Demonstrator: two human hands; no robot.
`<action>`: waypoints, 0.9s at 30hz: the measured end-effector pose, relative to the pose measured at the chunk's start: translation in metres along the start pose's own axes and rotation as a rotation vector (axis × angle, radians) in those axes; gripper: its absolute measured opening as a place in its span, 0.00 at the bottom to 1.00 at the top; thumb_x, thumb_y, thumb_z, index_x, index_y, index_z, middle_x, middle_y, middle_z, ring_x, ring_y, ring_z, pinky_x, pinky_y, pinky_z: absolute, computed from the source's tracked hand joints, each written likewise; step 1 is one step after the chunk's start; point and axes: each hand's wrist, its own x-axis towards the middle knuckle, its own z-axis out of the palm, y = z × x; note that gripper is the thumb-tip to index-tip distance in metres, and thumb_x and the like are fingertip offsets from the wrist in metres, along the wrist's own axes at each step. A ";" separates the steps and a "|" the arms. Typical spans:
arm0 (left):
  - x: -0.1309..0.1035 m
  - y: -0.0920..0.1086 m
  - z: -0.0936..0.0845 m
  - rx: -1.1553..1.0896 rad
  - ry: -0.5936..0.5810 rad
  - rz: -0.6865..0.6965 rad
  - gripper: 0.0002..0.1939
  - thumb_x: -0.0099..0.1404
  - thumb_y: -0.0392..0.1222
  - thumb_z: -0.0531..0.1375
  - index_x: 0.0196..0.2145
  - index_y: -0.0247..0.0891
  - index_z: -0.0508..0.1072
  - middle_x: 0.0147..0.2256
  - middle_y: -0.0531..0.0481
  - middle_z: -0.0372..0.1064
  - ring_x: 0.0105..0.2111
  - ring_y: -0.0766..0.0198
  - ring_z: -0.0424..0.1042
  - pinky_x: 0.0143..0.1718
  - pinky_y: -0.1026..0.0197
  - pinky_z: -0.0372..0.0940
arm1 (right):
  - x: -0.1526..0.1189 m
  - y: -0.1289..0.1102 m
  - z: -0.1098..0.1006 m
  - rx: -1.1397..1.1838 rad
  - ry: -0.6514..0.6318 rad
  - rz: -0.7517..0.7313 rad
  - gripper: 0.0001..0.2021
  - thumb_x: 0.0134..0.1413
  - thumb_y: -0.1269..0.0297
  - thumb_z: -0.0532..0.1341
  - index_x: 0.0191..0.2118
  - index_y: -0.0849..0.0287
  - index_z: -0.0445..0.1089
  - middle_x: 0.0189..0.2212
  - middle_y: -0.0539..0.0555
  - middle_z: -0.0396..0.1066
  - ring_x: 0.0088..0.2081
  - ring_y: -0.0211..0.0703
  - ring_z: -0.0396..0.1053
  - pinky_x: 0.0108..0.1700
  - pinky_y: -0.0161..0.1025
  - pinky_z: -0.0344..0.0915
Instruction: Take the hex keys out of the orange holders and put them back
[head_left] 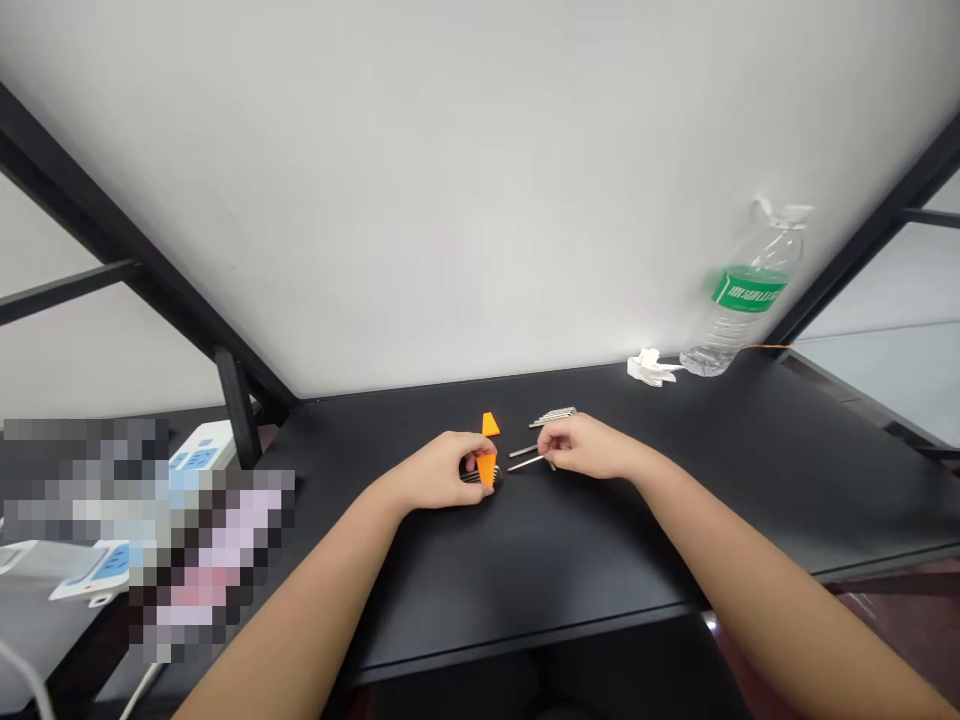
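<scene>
My left hand (446, 472) is closed around an orange hex key holder (486, 468), with several dark metal keys at it, partly hidden by the fingers. In a pinch, my right hand (581, 445) holds a thin metal hex key (526, 463), its long end pointing left toward the holder but apart from it. Just behind that key, another hex key (522, 452) lies on the table beside the right fingertips. A group of several silver hex keys (553, 416) rests farther back. A second orange piece (490, 425) lies behind my left hand.
The black table (480, 570) meets a pale wall at the back. A crumpled white tissue (649, 367) and a clear bottle with a green label (750, 290) stand at the back right. White power strips (202, 450) lie at the left, near black metal frame bars (236, 405).
</scene>
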 end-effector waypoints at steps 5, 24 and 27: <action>0.002 -0.004 0.004 0.017 0.008 -0.009 0.17 0.55 0.43 0.66 0.43 0.40 0.75 0.33 0.51 0.70 0.30 0.64 0.67 0.30 0.63 0.63 | -0.002 0.005 -0.004 -0.296 0.163 -0.058 0.08 0.61 0.68 0.59 0.36 0.56 0.77 0.37 0.52 0.72 0.35 0.40 0.69 0.39 0.38 0.63; 0.012 -0.007 0.024 0.005 0.210 0.118 0.17 0.56 0.42 0.67 0.43 0.41 0.72 0.33 0.53 0.68 0.31 0.65 0.66 0.32 0.63 0.64 | 0.006 -0.012 0.023 -0.235 0.184 -0.170 0.07 0.58 0.69 0.61 0.43 0.56 0.69 0.41 0.52 0.70 0.35 0.39 0.67 0.37 0.37 0.62; 0.014 -0.005 0.025 -0.008 0.201 0.138 0.15 0.56 0.42 0.67 0.41 0.40 0.73 0.32 0.53 0.67 0.31 0.66 0.66 0.32 0.63 0.63 | 0.010 -0.013 0.029 -0.053 0.134 -0.221 0.06 0.60 0.71 0.59 0.41 0.56 0.68 0.37 0.50 0.71 0.33 0.38 0.68 0.37 0.37 0.63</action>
